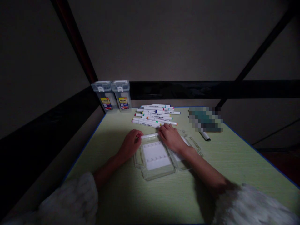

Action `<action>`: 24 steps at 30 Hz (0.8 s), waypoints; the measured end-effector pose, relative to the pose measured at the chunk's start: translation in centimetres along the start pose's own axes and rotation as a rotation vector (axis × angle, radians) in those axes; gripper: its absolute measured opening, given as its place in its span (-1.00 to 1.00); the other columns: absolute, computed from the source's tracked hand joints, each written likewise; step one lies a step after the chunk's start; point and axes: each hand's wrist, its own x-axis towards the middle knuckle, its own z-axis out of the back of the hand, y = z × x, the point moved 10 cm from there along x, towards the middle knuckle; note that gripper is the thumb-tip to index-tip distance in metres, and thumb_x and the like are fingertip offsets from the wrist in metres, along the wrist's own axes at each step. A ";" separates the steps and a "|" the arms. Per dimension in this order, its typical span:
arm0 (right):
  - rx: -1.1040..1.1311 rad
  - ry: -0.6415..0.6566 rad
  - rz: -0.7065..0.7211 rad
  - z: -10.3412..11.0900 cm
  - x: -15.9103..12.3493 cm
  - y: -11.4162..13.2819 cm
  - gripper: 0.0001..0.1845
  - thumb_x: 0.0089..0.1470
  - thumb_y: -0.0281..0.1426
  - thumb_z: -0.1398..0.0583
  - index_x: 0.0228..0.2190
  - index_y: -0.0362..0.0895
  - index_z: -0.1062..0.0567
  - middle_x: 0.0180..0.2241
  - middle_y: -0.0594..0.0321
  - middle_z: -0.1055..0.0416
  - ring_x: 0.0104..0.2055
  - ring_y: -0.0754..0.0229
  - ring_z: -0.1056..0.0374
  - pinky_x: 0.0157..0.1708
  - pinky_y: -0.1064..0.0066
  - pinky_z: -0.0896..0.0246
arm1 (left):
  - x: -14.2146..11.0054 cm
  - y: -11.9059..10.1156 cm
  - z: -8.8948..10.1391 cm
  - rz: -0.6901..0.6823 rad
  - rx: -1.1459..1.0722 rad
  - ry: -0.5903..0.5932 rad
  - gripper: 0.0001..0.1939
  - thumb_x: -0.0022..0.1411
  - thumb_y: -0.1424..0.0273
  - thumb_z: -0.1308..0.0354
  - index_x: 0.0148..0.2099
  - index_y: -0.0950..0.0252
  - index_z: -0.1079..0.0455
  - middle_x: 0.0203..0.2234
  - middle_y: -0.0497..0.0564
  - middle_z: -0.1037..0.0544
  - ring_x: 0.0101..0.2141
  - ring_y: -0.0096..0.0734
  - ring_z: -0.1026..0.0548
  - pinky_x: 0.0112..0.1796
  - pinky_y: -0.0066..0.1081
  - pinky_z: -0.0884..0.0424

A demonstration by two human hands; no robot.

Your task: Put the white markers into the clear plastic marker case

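Note:
An open clear plastic case (159, 172) lies on the table, with white inserts inside. Along its far edge is a white marker (150, 136). My left hand (130, 143) is closed, thumb and fingers pinched at the marker's left end. Over the middle of the case, my right hand (172, 137) bends its fingers down at the marker's right end, and its fingertips are partly hidden. Just beyond the hands lies a loose pile of white markers (156, 114) with coloured ends.
Two clear lidded boxes (122, 97) with yellow and blue labels stand at the back left. At the right are a blurred green flat object (205, 118) and a white rolled tube (205, 136). The table (117, 197) has a blue edge, with a wall behind it.

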 end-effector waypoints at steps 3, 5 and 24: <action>0.002 0.003 0.002 0.0 0.0 0.0 -0.79 0.13 -0.37 0.07 -0.32 -0.17 -0.31 -0.22 0.08 -0.29 -0.17 0.08 -0.17 -0.25 0.32 -0.05 | -0.1 -0.3 0.2 -0.019 0.000 -0.009 -0.83 0.00 0.60 0.06 -0.33 0.35 -0.28 -0.41 0.00 -0.37 -0.36 -0.45 -0.35 -0.34 -0.45 -0.31; 0.005 0.005 0.002 0.0 0.0 0.0 -0.79 0.13 -0.37 0.07 -0.32 -0.17 -0.30 -0.22 0.08 -0.29 -0.18 0.09 -0.17 -0.25 0.33 -0.05 | -0.1 -0.4 0.2 -0.026 -0.010 -0.015 -0.84 0.01 0.60 0.07 -0.33 0.35 -0.28 -0.41 0.00 -0.37 -0.39 -0.47 -0.35 -0.37 -0.46 -0.31; 0.032 0.024 0.030 -0.1 0.0 0.2 -0.73 0.16 -0.34 0.10 -0.29 -0.16 -0.34 -0.22 0.07 -0.28 -0.16 0.11 -0.16 -0.21 0.31 -0.05 | -0.1 -0.4 0.5 0.013 -0.044 -0.037 -0.83 -0.03 0.59 0.04 -0.36 0.34 -0.32 -0.54 -0.08 -0.39 -0.54 -0.57 -0.32 -0.50 -0.54 -0.28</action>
